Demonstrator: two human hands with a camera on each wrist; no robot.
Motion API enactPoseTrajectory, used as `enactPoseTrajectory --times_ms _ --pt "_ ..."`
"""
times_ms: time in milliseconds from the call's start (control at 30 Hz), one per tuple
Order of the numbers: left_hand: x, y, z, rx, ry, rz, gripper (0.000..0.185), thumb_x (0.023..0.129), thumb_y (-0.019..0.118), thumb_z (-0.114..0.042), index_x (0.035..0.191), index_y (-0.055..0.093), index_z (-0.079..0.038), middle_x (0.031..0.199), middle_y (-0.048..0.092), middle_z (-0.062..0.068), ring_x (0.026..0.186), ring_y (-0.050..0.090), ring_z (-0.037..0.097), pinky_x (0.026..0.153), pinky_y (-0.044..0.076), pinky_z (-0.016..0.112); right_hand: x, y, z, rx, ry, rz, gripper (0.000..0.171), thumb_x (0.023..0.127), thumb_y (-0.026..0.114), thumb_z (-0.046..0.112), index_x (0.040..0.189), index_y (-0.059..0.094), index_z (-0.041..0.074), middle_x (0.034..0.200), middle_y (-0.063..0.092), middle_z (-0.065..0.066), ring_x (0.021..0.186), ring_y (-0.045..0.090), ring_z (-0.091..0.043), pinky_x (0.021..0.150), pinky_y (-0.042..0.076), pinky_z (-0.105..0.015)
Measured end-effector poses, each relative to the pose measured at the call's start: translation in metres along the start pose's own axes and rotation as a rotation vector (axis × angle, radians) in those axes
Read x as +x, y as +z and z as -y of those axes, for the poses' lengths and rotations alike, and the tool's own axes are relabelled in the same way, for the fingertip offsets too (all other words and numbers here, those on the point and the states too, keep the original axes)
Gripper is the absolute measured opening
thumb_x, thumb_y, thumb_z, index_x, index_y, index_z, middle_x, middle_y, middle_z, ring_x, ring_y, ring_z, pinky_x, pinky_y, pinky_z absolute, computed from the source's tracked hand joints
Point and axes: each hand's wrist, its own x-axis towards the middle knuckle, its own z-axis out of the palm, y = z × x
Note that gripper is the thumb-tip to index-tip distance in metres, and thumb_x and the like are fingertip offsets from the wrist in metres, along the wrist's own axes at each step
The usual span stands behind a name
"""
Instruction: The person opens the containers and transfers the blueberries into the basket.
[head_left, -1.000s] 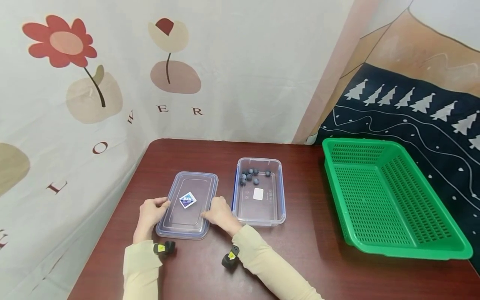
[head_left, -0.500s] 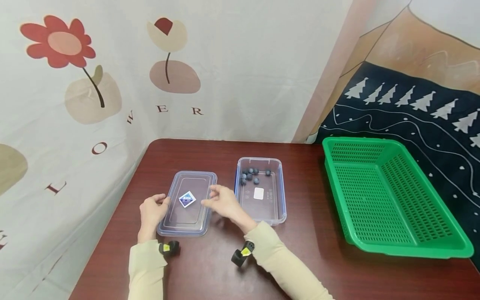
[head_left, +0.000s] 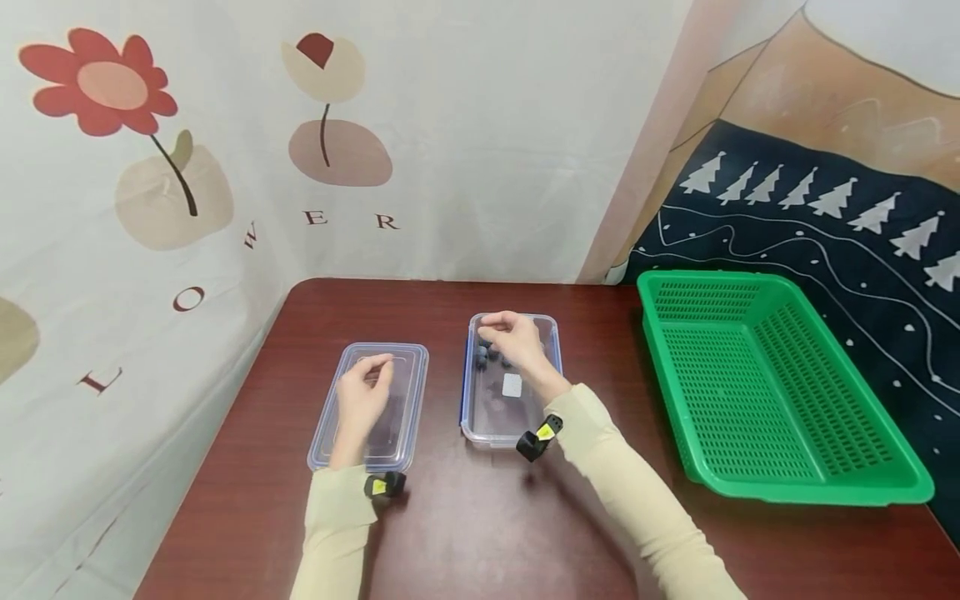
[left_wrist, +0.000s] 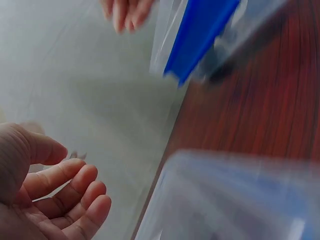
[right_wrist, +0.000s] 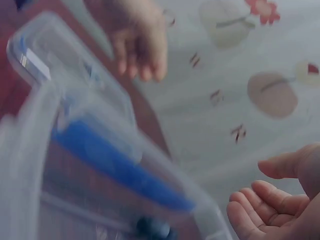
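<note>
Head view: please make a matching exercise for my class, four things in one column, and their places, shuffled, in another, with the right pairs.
Things:
1. green basket
2. dark round balls
3. left hand
4. right hand

Places:
A. inside the right clear box
B. above the right clear box
C. farthest right
D. above the left clear box

Pairs: 1-C, 2-A, 3-D, 4-B

On the table point(head_left: 450, 533), a lidded box point(head_left: 405, 392) lies lower left of centre, berries point(head_left: 482, 357) in an open box point(head_left: 495, 417) near centre, a basket point(head_left: 810, 492) right.
</note>
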Motion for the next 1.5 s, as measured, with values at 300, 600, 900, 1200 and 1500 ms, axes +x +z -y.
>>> enactPoseTrajectory --times_ms 300,600,900,1200,1500 --pt "-0.004 0.044 -0.029 -0.168 0.005 0.130 0.018 0.083 0.064 -0.001 0.099 0.067 0.009 0.088 0.067 0.021 0.076 0.065 0.031 0.067 0.058 0.020 0.022 -0.009 -0.017 -0.045 0.084 -0.075 0.017 0.082 0.068 0.004 0.098 0.070 -0.002 0.093 0.069 -0.012 0.075 0.060 -0.017 0.059 0.051 -0.018" --pt "-0.007 0.068 -0.038 -0.235 -0.130 0.189 0.027 0.081 0.068 -0.001 0.105 0.064 0.011 0.095 0.066 0.022 0.084 0.065 0.033 0.075 0.059 0.031 0.028 -0.011 -0.027 -0.127 0.167 -0.087 0.016 0.080 0.070 0.005 0.096 0.072 0.001 0.099 0.069 -0.012 0.078 0.059 -0.016 0.062 0.051 -0.019" --pt "-0.014 0.077 -0.038 -0.273 -0.136 0.217 0.029 0.077 0.067 0.005 0.104 0.063 0.013 0.096 0.064 0.024 0.083 0.064 0.034 0.074 0.060 0.030 0.031 -0.011 -0.033 -0.229 0.224 -0.054 0.019 0.078 0.070 0.002 0.096 0.073 0.003 0.104 0.068 -0.011 0.096 0.059 -0.023 0.078 0.052 -0.029" --pt "-0.017 0.081 -0.036 -0.307 -0.122 0.221 0.029 0.076 0.065 0.010 0.105 0.062 0.015 0.097 0.063 0.026 0.084 0.063 0.036 0.075 0.059 0.030 0.035 -0.016 -0.041 -0.288 0.220 -0.011 0.017 0.075 0.072 0.003 0.092 0.074 0.003 0.101 0.068 -0.011 0.084 0.058 -0.017 0.065 0.049 -0.022" --pt "-0.018 0.084 -0.036 -0.317 -0.120 0.224 0.028 0.076 0.065 0.010 0.104 0.062 0.015 0.097 0.062 0.026 0.085 0.063 0.036 0.075 0.059 0.029 0.034 -0.020 -0.047 -0.323 0.234 -0.002 0.018 0.070 0.073 -0.003 0.088 0.074 0.002 0.080 0.068 -0.006 0.064 0.052 -0.011 0.052 0.044 -0.017"
